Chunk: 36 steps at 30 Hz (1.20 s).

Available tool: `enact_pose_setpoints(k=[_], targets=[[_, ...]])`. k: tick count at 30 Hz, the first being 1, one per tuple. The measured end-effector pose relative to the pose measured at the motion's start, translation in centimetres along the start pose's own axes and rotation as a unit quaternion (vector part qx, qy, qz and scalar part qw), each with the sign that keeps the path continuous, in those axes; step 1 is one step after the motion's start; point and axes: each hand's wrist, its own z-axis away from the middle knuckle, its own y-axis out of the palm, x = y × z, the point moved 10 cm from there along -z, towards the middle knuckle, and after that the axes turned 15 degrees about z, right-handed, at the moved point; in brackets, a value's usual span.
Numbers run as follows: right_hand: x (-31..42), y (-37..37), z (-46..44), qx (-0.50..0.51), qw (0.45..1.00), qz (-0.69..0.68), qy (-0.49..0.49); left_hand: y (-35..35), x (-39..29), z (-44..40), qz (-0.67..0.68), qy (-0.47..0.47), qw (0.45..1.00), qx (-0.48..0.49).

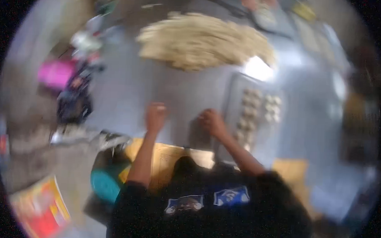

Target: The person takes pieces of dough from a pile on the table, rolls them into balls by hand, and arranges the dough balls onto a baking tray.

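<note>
Both of my hands are over the grey metal table [128, 87], near its front edge, and the picture is smeared. My left hand [156, 112] has its fingers curled in; anything inside them is hidden. To its right, my right hand [211, 121] is also closed, low over the surface beside a dark shadow, and I cannot make out what it holds. Just right of that hand lies a tray [232, 93] with rows of small pale round pieces [251, 105], dough-like in look. Beyond my hands spreads a large heap of beige dough-like pieces [201, 41].
A pink container [57, 74] and dark clutter [75, 100] sit at the left. A teal round tub [105, 185] and cardboard [166, 160] are by my body. Red-yellow packaging [42, 208] lies lower left. Part of another person [259, 2] shows at the far side.
</note>
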Motion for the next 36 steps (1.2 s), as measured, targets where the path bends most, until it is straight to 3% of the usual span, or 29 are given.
enact_pose_setpoints(k=[2,5,8,9,11,14,18,21,22,24,30,36], targets=[[-1.0,-3.8,3.6,-0.086,0.996,0.005,-0.013,0.2,-6.6,-1.5,0.073,-0.004,0.995,-0.074],[-4.1,-9.8,10.3,-0.141,0.986,0.022,0.082,7.6,-12.9,-0.6,0.09,0.031,0.995,0.019],[-9.5,-15.0,16.4,-0.235,0.954,0.042,0.184,16.0,-21.2,2.5,0.128,0.144,0.972,0.134],[-10.3,-16.3,17.4,-0.238,0.953,0.034,0.187,17.9,-25.1,3.2,0.12,0.203,0.961,0.147],[-11.0,-21.3,18.7,-0.327,0.93,0.043,0.163,21.2,-30.4,4.0,0.099,0.249,0.952,0.148],[-12.9,-23.8,19.1,-0.345,0.923,0.052,0.162,24.6,-34.5,5.2,0.066,0.288,0.944,0.147],[-18.1,-20.5,18.9,-0.261,0.946,0.071,0.179,30.7,-31.8,7.1,-0.004,0.255,0.949,0.188],[-17.1,-21.9,18.6,-0.269,0.943,0.147,0.132,28.8,-33.2,6.8,0.005,0.257,0.955,0.147],[-16.9,-22.2,18.5,-0.265,0.945,0.142,0.131,28.4,-33.5,6.8,0.001,0.252,0.956,0.148],[-18.5,-24.6,17.6,-0.288,0.929,0.042,0.227,27.6,-33.0,5.3,0.007,0.191,0.975,0.116],[-22.3,-24.1,14.3,-0.232,0.955,-0.004,0.183,30.6,-33.7,2.4,0.008,0.217,0.972,0.096],[-22.5,-23.5,13.6,-0.205,0.967,0.017,0.147,31.6,-33.0,0.7,-0.02,0.181,0.981,0.072]])
